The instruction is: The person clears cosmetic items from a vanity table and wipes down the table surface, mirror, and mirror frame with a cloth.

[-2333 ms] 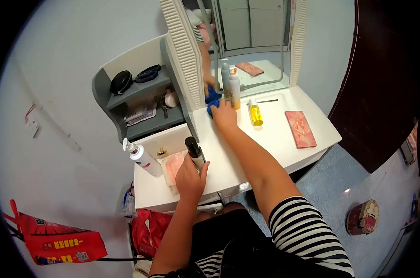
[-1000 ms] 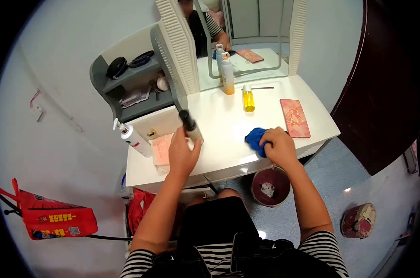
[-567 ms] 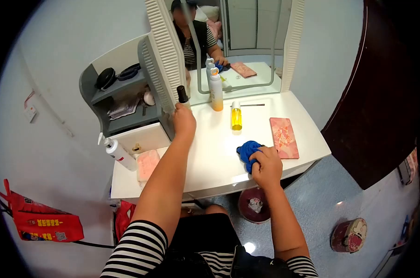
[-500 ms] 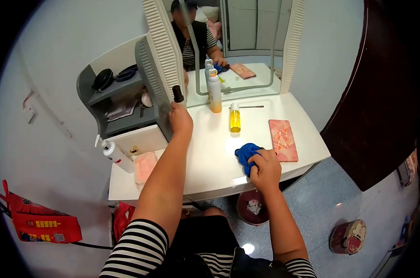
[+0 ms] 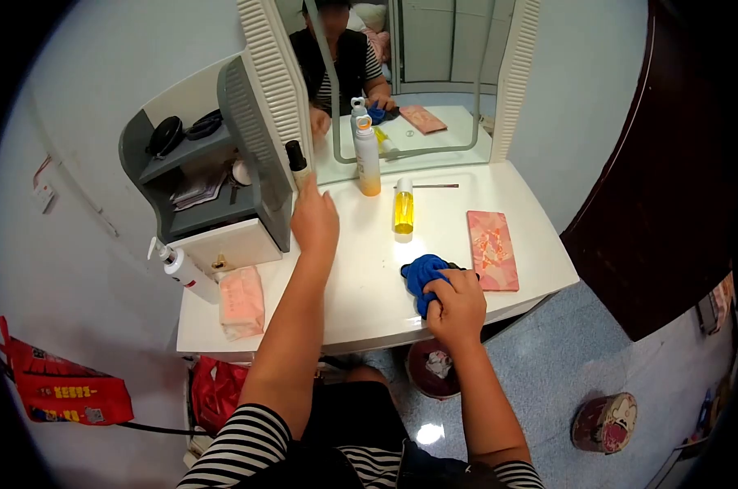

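My left hand (image 5: pixel 316 218) is open, its fingers apart, just in front of a black-capped bottle (image 5: pixel 298 163) that stands between the grey shelf and the mirror. A fingertip overlaps the bottle's lower part; contact is hard to tell. My right hand (image 5: pixel 458 308) grips a crumpled blue cloth (image 5: pixel 426 279) on the white tabletop (image 5: pixel 352 281) near its front edge. Beside that hand lies a pink patterned flat case (image 5: pixel 493 251). A white and orange spray bottle (image 5: pixel 368 163) stands at the mirror, and a yellow bottle (image 5: pixel 404 209) is to its right.
At the left are a white pump bottle (image 5: pixel 188 273), a pink packet (image 5: pixel 242 303) and a grey shelf unit (image 5: pixel 210 213) holding small items. A thin brush (image 5: pixel 436 186) lies near the mirror (image 5: pixel 434 122). Below the front edge is a dark red bin (image 5: pixel 431 381).
My left hand has moved the black-capped bottle from front left to beside the mirror and let go. My right hand has brought the blue cloth from the back to the front right.
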The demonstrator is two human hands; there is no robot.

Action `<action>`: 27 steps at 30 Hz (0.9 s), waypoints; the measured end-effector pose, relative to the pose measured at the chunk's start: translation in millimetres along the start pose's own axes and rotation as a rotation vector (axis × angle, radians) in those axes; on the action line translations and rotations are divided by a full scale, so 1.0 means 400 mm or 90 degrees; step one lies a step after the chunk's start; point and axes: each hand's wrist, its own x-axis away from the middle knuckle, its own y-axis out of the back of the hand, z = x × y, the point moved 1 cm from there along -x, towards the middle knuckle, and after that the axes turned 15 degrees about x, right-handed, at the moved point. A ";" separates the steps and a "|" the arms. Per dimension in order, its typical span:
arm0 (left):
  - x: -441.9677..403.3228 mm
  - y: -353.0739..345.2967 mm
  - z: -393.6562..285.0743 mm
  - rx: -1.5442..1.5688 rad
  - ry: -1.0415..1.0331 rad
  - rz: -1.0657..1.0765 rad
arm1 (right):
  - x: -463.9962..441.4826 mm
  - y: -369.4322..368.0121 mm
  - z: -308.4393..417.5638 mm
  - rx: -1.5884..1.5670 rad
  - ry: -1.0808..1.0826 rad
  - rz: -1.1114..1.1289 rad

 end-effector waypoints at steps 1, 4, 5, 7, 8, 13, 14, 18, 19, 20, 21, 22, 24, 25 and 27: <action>-0.016 -0.010 -0.013 0.101 -0.014 0.045 | 0.000 -0.001 0.000 -0.002 0.001 -0.006; -0.092 -0.123 -0.036 0.237 -0.004 0.089 | 0.000 0.000 0.000 0.003 0.007 -0.009; -0.111 -0.164 -0.050 0.241 -0.004 0.087 | -0.001 0.000 0.001 0.004 0.008 -0.007; -0.142 -0.218 -0.071 0.162 0.040 0.083 | 0.002 0.001 0.000 0.015 0.012 -0.004; -0.153 -0.220 -0.070 0.165 0.044 0.075 | 0.001 0.000 0.000 0.022 0.014 0.002; -0.143 -0.133 -0.069 0.162 0.158 0.067 | 0.003 -0.006 0.000 0.016 0.023 -0.012; -0.132 -0.098 -0.056 0.151 0.161 0.067 | 0.003 -0.007 -0.001 0.020 0.018 -0.015; -0.068 0.041 -0.037 0.081 0.119 0.069 | 0.006 -0.012 0.002 0.040 0.007 -0.025; -0.060 0.049 -0.015 0.069 0.106 0.067 | 0.006 -0.013 0.004 0.044 0.002 -0.026; -0.054 0.057 -0.002 0.059 0.090 0.065 | 0.008 -0.014 0.006 0.044 0.006 -0.027; -0.047 0.067 0.000 0.063 0.090 0.062 | 0.009 -0.013 0.004 0.041 0.005 -0.022; -0.041 0.075 0.001 0.088 0.094 0.046 | 0.008 -0.012 0.002 0.038 0.002 -0.018; -0.046 0.094 -0.010 0.118 0.094 0.029 | 0.008 -0.007 0.005 0.032 0.006 -0.022; -0.050 0.101 -0.016 0.107 0.137 0.082 | 0.009 -0.004 0.006 0.024 0.007 -0.020; -0.052 0.100 -0.018 0.099 0.176 0.137 | 0.011 -0.005 0.003 0.027 0.004 -0.014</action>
